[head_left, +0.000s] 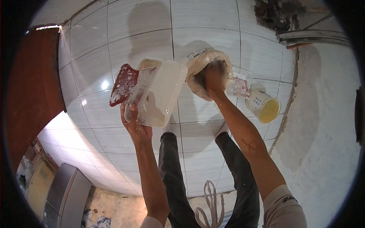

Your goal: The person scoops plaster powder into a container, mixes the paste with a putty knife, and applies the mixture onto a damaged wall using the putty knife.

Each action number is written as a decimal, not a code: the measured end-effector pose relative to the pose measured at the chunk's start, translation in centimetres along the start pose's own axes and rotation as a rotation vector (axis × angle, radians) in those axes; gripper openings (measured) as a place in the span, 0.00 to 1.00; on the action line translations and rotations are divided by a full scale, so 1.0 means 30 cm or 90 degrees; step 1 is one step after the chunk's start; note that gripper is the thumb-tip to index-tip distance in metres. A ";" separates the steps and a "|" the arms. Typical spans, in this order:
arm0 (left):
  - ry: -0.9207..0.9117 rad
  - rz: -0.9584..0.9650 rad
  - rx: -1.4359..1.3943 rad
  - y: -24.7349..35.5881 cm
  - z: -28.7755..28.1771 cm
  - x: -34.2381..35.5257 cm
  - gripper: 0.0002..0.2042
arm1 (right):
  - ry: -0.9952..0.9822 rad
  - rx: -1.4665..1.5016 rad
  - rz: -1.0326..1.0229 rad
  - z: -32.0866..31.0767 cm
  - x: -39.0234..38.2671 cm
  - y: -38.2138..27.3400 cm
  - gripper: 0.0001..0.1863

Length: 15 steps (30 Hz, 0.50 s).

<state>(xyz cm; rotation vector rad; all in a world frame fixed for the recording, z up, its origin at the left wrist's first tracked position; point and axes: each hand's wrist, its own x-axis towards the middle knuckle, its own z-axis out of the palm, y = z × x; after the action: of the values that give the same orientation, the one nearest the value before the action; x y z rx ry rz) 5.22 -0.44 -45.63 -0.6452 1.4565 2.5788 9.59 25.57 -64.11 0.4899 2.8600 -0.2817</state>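
Note:
My left hand (136,127) grips a white plastic tray (165,91) by its near left corner, together with a red, plaster-smeared scraper (123,81) over its left side. Pale wet residue coats the tray. My right hand (215,78) reaches inside an open paper sack (197,85) on the tiled floor; its fingers are blurred and hidden. Beside the sack lie a clear plastic piece with red and white smears (238,87) and a cylindrical container (263,106) with a yellow inside.
A dark red panel (34,91) is at the left, with a grey cabinet (68,193) below it. A rough white wall (319,125) borders the right, with dark pipework (283,17) at the top right. My legs and a loop of pale straps (209,205) show at the bottom.

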 end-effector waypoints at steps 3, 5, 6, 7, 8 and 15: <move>-0.016 0.002 0.012 0.023 -0.039 -0.001 0.22 | -0.038 0.080 0.011 0.000 0.002 -0.035 0.20; -0.018 -0.004 0.014 0.008 -0.025 -0.011 0.23 | -0.112 0.213 0.041 0.009 0.023 0.007 0.23; -0.014 -0.003 0.029 0.016 -0.028 -0.013 0.24 | -0.111 0.217 0.041 -0.010 0.024 -0.001 0.23; -0.014 0.000 0.032 0.023 -0.037 -0.014 0.24 | -0.173 0.207 -0.002 -0.034 0.024 -0.003 0.24; -0.014 -0.003 0.030 0.028 -0.050 -0.015 0.24 | -0.235 0.197 -0.046 -0.057 0.025 -0.009 0.26; -0.009 -0.038 0.027 0.037 -0.029 -0.049 0.23 | -0.138 0.251 -0.121 -0.103 0.019 0.078 0.28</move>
<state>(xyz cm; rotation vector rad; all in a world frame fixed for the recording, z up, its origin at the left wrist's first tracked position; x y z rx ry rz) 6.49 -1.60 -44.56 -0.6529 1.4612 2.4956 9.29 28.60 -61.64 0.2335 2.6409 -0.8858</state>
